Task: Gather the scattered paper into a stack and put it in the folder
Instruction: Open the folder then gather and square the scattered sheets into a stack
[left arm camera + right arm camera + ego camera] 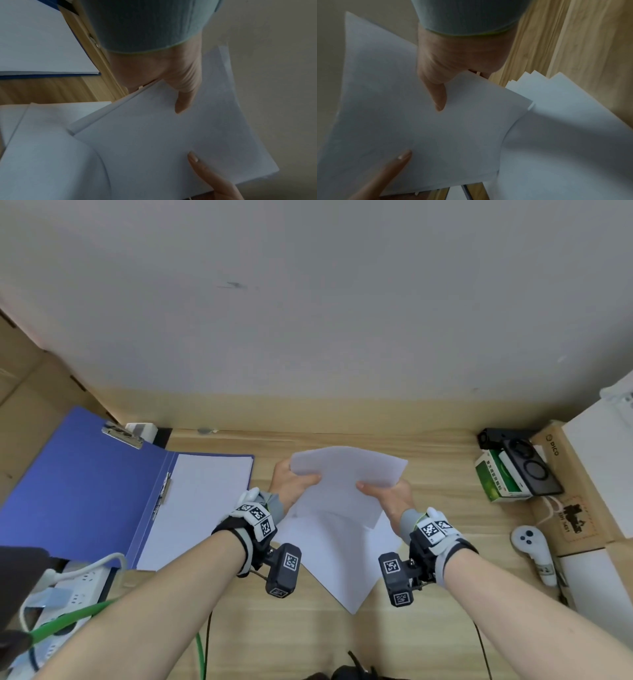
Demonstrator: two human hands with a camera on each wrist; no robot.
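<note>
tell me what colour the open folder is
Blue folder, clearest in the head view.

An office desk, by the look of it, or a small data-recording workstation. The surface (342,645) is pale wood-grain laminate pushed against a plain grey wall (308,320). A blue folder (78,491) lies open at the left, its clip (122,434) at the top, white sheets beside it. A white power strip (68,587) sits at the near left with a green cable (61,625) running by. On the right, cardboard boxes (565,491), a green packet (496,477), a dark device (527,470) and a white handheld controller (534,553). Loose paper (342,559) covers the middle.
</note>
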